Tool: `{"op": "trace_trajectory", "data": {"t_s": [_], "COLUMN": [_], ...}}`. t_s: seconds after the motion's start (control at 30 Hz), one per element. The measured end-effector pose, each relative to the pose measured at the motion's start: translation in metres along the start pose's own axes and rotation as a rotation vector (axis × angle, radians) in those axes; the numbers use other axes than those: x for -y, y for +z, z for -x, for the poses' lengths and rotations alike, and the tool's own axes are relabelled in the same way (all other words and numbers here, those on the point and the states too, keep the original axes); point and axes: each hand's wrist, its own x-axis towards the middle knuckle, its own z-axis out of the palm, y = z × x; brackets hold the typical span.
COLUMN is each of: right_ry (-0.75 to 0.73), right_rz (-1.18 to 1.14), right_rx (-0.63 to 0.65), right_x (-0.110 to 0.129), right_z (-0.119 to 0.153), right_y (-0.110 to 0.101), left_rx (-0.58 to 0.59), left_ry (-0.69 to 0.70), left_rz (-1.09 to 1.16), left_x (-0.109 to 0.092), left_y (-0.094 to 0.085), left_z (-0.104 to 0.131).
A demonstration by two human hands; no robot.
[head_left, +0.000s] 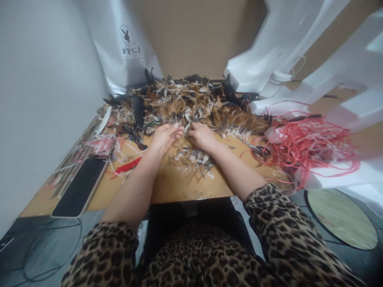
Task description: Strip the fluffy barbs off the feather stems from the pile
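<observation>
A wide heap of loose feathers (191, 99), brown, cream and black, covers the back of the wooden table. My left hand (164, 137) is at its front edge, thumb and fingertips pinched together; whatever lies between them is too small to make out. Close beside it, my right hand (202, 137) has its fingers curled down on a pale feather (186, 128) in the gap between the hands. Under both wrists lies a smaller scatter of feathers (196, 159). A thin pale thread (180, 181) loops from there toward the table's near edge.
On the right are scissors (254, 148) and a tangle of red plastic ribbon (311, 139). At left lie a phone (79, 187), a red strip (128, 165) and several thin sticks (72, 153). A cardboard panel (197, 36) and white bags (122, 24) stand behind.
</observation>
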Motion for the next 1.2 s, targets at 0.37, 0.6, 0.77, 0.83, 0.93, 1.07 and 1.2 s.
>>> {"op": "trace_trajectory", "data": {"t_s": [0.37,0.6,0.77,0.83,0.93,1.07,1.2], "right_ry": [0.579,0.569,0.557,0.549,0.533,0.541,0.577], "right_rz": [-1.336,-1.429,-1.372,-1.357,-1.329,-1.325,-1.369], "right_rx": [-0.218,-0.223,-0.294,-0.315,-0.343,-0.372,-0.320], "right_x": [-0.007,-0.001,0.001,0.002,0.004,0.007,0.010], "right_z": [-0.006,-0.006,-0.006,-0.006,-0.007,-0.008,-0.007], "right_y": [-0.008,-0.009,-0.011,-0.011,-0.010,-0.007,-0.007], "left_rx": [0.029,0.113,0.134,0.131,0.130,0.110,0.054], "left_ry": [-0.068,-0.144,-0.170,-0.170,-0.175,-0.180,-0.168], "left_rz": [-0.048,-0.098,-0.107,-0.104,-0.091,-0.066,-0.030], "left_x": [0.004,0.008,0.009,0.009,0.011,0.011,0.009], "left_y": [-0.002,0.001,0.003,0.003,0.004,0.005,0.007], "left_z": [-0.001,0.003,0.005,0.005,0.004,0.004,0.004]}}
